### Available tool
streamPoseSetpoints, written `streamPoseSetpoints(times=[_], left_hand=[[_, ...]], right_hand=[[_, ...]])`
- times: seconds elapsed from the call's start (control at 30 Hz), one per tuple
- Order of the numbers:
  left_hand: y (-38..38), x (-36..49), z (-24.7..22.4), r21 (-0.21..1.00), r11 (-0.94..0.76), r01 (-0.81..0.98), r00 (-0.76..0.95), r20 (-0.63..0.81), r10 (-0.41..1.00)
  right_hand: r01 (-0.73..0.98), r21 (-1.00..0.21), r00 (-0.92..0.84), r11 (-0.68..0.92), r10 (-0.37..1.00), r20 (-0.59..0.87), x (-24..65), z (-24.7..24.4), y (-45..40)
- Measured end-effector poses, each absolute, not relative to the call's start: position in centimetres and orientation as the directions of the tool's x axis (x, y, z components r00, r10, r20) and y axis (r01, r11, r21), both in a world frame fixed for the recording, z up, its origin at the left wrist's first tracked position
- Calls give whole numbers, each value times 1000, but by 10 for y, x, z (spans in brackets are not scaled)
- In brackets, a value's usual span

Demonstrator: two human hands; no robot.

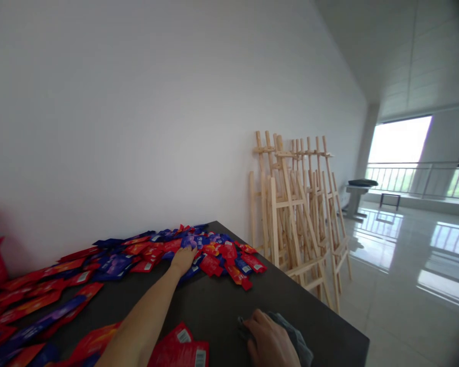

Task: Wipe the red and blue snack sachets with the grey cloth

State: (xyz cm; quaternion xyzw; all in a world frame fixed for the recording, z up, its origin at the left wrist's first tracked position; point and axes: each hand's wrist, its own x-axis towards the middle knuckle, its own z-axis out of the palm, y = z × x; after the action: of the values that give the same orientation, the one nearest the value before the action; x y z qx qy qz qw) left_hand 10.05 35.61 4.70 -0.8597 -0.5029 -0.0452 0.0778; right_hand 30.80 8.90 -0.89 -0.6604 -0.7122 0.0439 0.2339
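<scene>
My left hand (184, 258) reaches far over the dark table (214, 300), its fingers closed at the lower edge of a blue-purple packet (192, 241) with white lettering. Red packets (211, 265) and blue ones lie in an overlapping heap around it. Near the front right of the table, my right hand (270, 339) is wrapped over a grey-green cloth (296, 340) that rests on the tabletop. Part of the cloth is hidden under the palm.
More packets (34, 306) spread along the left side. Two red packets (180, 351) lie at the near edge, partly behind my left forearm. A white wall (118, 127) rises behind the table. Several wooden easels (290, 204) lean beyond its right edge, beside the shiny tiled floor (390, 295).
</scene>
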Motion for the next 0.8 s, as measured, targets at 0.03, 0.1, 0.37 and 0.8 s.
streamPoseSetpoints(times=[0.03,0.1,0.37,0.8], left_hand=[[353,99,46,-76,-494,866,499,152,853],[344,97,47,-44,-517,855,518,139,844],[260,101,80,237,-589,772,566,163,808],[95,125,24,563,-407,719,534,-73,842]], right_hand=[[921,-369,-20,126,960,278,308,-9,89],[923,-363,-27,132,959,282,309,-10,89],[927,-345,-29,145,947,319,304,0,83],[917,-356,-66,181,948,313,305,36,64]])
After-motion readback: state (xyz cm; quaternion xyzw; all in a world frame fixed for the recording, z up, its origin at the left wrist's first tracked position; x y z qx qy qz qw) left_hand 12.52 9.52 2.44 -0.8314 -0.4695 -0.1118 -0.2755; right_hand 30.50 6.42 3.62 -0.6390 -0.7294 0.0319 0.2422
